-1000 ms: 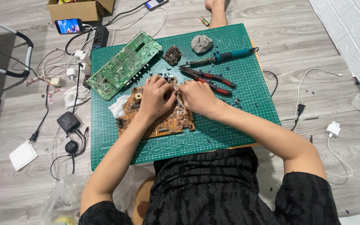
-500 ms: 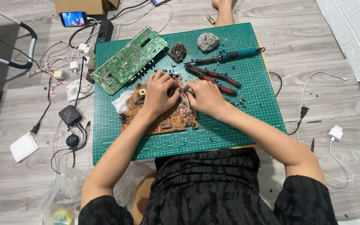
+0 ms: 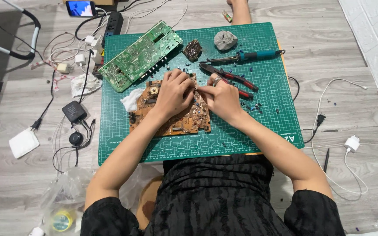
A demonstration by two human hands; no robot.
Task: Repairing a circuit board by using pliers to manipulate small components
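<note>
The left hand point(image 3: 173, 92) is resting on the brown circuit board point(image 3: 171, 116), which is lying flat near the middle of the green cutting mat point(image 3: 259, 131). Its fingers are bending down onto the board's upper edge. The right hand point(image 3: 222, 98) is meeting it there, fingertips pinching narrowly together, but what they are gripping I cannot tell, it is too small. Just beyond the right hand, red-handled pliers point(image 3: 232, 81) and a blue-handled soldering iron point(image 3: 246, 56) are lying on the mat. A green circuit board point(image 3: 138, 57) is sitting at the mat's upper left corner.
</note>
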